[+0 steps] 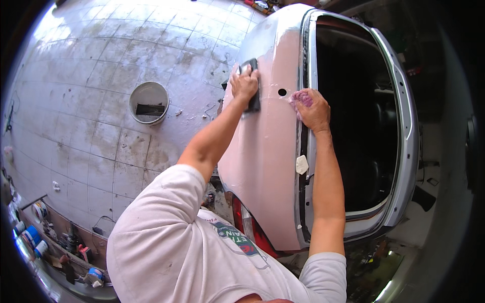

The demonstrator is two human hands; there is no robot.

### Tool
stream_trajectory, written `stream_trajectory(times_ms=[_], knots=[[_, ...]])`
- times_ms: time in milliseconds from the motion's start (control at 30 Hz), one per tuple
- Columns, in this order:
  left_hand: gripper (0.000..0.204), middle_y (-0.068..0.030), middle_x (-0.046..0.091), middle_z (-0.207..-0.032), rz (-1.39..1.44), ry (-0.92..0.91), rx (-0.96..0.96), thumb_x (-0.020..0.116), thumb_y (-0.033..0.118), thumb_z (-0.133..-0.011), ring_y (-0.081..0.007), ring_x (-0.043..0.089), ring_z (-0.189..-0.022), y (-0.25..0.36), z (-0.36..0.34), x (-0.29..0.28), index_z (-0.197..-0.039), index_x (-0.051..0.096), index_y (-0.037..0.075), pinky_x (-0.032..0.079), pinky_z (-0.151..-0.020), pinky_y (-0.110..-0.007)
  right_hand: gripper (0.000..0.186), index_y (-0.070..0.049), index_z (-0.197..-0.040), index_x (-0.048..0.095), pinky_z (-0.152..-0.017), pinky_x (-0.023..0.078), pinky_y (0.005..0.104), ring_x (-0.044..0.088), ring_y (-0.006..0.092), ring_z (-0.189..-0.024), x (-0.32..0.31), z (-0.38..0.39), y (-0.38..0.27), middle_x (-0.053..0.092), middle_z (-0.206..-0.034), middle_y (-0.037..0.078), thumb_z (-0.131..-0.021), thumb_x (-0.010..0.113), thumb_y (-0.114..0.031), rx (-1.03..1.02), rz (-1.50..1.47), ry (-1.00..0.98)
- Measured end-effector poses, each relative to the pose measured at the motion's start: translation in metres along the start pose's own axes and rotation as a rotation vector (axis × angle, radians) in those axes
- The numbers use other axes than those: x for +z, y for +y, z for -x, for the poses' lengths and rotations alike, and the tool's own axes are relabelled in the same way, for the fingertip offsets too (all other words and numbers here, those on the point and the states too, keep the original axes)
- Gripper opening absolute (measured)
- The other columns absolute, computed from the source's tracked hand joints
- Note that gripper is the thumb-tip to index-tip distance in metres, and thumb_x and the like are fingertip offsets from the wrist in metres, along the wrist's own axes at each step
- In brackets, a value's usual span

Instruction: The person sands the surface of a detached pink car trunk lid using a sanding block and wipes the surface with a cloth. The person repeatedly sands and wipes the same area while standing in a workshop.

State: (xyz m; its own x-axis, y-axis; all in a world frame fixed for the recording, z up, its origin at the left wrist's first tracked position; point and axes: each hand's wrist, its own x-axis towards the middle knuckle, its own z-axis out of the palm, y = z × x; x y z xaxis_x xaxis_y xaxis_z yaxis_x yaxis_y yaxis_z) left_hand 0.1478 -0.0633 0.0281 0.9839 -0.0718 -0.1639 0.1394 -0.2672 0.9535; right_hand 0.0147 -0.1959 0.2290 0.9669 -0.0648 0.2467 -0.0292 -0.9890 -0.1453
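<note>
My left hand (244,84) is pressed over a long black sanding block (254,102), fingers wrapped across it. The block lies flat against the pinkish, primer-like coat of a car body panel (260,156). To the right, my right hand (317,112) grips a crumpled pink cloth or sponge (302,99) at the panel's edge, beside the dark window opening (353,116). A round dark hole (282,92) in the panel sits between the two hands. Below my right hand, an off-white patch (301,164) sticks to the edge channel.
A bucket (132,103) with a dark flat piece inside stands on the tiled floor (101,136) to the left. A red tail light (260,233) is close to my body. Cans and tools (38,240) crowd the lower left.
</note>
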Motion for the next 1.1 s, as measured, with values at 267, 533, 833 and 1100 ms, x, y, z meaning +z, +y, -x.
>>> stream_trajectory(times_ms=[267,533,833,1100], knots=[[0.058,-0.0291,0.053,-0.143,0.123,-0.004,0.273,0.063,0.050,-0.102,-0.0483,0.050,-0.136,-0.003,0.111,-0.012,-0.154,0.061,0.023,0.045,-0.113,-0.055,0.024,-0.013,-0.105,0.075,-0.084,0.061,0.0427,0.075,0.0323,-0.096,-0.004,0.016,0.008,0.076,-0.106,0.007,-0.085,0.085,-0.022,0.017,-0.022,0.010],[0.058,-0.0287,0.054,-0.144,0.062,-0.050,-0.053,0.056,0.057,-0.103,-0.0488,0.051,-0.135,0.027,0.046,0.001,-0.151,0.064,0.026,0.045,-0.112,-0.057,0.025,-0.013,-0.105,0.075,-0.086,0.062,0.0422,0.076,0.0327,-0.098,-0.003,0.011,0.007,0.076,-0.108,0.007,-0.085,0.086,-0.023,0.009,-0.013,0.008],[0.056,-0.0273,0.055,-0.141,-0.004,0.082,0.008,0.055,0.055,-0.104,-0.0455,0.051,-0.136,0.003,-0.022,-0.006,-0.151,0.064,0.026,0.046,-0.113,-0.055,0.026,-0.012,-0.107,0.075,-0.086,0.061,0.0430,0.075,0.0334,-0.098,0.004,-0.004,-0.005,0.076,-0.109,0.008,-0.085,0.085,-0.022,-0.031,-0.073,0.019],[0.058,-0.0310,0.052,-0.145,0.103,0.001,0.224,0.061,0.052,-0.102,-0.0494,0.050,-0.136,0.003,0.110,-0.008,-0.152,0.063,0.022,0.044,-0.114,-0.055,0.027,-0.011,-0.108,0.074,-0.087,0.061,0.0413,0.075,0.0331,-0.099,-0.003,0.016,0.002,0.076,-0.108,0.009,-0.085,0.085,-0.016,0.049,-0.042,-0.009]])
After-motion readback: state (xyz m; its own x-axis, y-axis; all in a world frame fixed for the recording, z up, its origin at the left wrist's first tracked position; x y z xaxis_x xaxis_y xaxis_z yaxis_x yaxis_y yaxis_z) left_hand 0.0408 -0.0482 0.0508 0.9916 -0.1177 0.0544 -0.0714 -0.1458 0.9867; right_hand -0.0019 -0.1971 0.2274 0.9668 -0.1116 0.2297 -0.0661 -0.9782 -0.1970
